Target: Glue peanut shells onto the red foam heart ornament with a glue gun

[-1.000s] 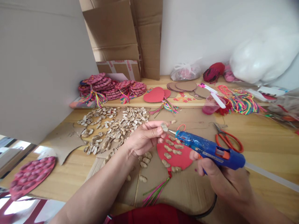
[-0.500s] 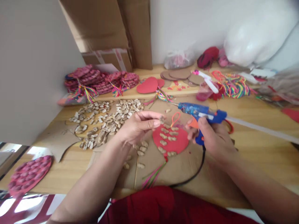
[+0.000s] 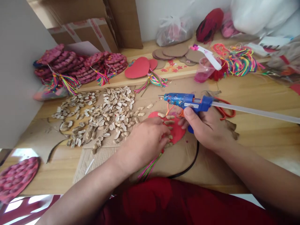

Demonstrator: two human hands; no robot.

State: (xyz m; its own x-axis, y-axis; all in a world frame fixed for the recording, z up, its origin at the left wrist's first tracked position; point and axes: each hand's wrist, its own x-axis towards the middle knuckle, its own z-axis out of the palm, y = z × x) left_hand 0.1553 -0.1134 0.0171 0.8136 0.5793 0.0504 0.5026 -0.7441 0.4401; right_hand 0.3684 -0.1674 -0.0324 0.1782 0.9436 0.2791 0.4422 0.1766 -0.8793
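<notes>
My left hand (image 3: 145, 140) is over the left side of a red card disc (image 3: 180, 132), fingers curled down onto it. Its fingertips are closed at a peanut shell, mostly hidden beneath them. Peanut shells (image 3: 170, 117) lie in rows on the disc, which has a colourful tassel (image 3: 150, 167) at its near end and an orange loop at its far end. My right hand (image 3: 206, 125) grips a blue hot glue gun (image 3: 179, 99) above the disc's right side, nozzle pointing left. A long clear glue stick (image 3: 253, 112) sticks out of the gun's back.
Loose peanut shells (image 3: 112, 115) are spread on cardboard at the left. Behind are stacked pink decorated discs (image 3: 77, 67), red hearts (image 3: 138, 68), cardboard pieces (image 3: 175, 51), a plastic cup (image 3: 202, 70) and tassels (image 3: 242, 62). Orange-handled scissors (image 3: 231, 114) and the gun's black cord (image 3: 191, 167) lie nearby.
My left hand has come down with the peanut shell from above the disc's far left edge onto the disc. The glue gun has shifted slightly left in the picture. The view has tilted downward.
</notes>
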